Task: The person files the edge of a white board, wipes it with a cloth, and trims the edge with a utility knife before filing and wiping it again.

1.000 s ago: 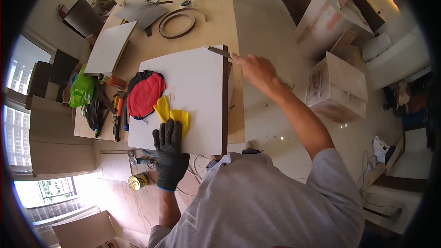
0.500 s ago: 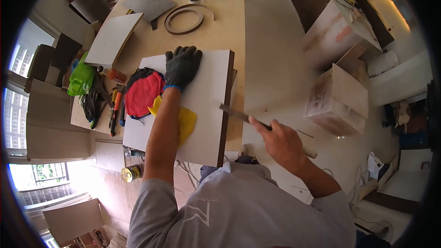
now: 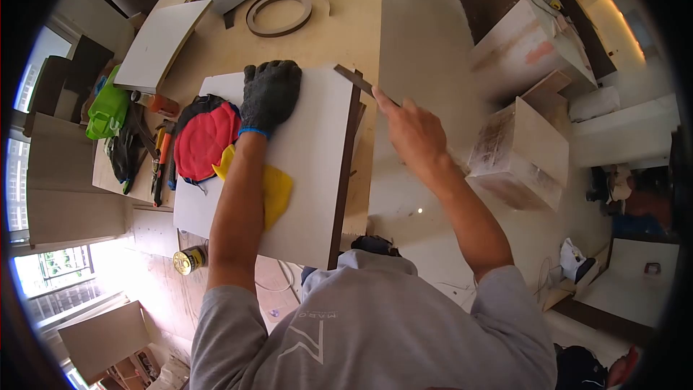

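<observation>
My left hand [image 3: 271,95], in a dark knitted glove with a blue cuff, rests with its fingers laid out on a white board [image 3: 310,166]. The bare right hand [image 3: 419,133] is closed around a flat metal file [image 3: 361,83], index finger stretched along it. The file lies across the board's dark edge [image 3: 346,166] near its far right corner; its handle is hidden in the hand. Beside my left wrist sit a red and black cloth piece [image 3: 208,139] and a yellow cloth [image 3: 276,195], partly under the forearm.
A coil of brown edge banding [image 3: 280,32] lies on the wooden table [image 3: 346,36] beyond the board. To the left are pliers [image 3: 159,173], an orange bottle [image 3: 163,105], a green bag [image 3: 108,107] and a white panel [image 3: 162,43]. A white box [image 3: 520,152] stands at right.
My right hand has moved the file away from my body along the board's edge, to the far corner. The left hand stays on the board; the whole view has shifted slightly.
</observation>
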A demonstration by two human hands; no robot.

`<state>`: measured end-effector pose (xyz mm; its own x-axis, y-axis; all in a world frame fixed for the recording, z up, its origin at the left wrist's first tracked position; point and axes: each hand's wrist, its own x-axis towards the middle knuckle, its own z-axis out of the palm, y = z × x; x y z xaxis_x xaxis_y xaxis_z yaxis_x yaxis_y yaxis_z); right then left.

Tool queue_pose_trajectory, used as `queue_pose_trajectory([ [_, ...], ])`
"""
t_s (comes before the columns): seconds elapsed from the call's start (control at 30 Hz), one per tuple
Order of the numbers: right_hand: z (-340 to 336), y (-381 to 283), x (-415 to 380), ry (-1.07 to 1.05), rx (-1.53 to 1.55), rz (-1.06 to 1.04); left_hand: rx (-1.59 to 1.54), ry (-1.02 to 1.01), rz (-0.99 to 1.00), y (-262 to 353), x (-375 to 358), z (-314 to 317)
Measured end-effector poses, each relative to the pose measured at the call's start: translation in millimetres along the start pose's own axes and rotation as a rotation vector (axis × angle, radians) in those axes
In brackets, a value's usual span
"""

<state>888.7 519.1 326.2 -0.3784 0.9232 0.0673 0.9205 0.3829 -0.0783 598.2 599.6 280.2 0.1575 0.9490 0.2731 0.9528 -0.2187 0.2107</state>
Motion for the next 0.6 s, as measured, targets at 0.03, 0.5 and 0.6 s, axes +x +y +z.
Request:
queue_pose_trajectory([
  [0.03,4,2,19,0.021,-0.011,0.005,-0.001,0.002,-0.005,1,1,-3],
  [0.5,-9,-10,-8,0.015,-0.062,0.0,-0.089,0.012,-0.033,1,0,-4],
  [0.6,-7,-17,-45,-0.018,-0.04,-0.057,-0.058,-0.026,-0.066,-2,0,-10],
])
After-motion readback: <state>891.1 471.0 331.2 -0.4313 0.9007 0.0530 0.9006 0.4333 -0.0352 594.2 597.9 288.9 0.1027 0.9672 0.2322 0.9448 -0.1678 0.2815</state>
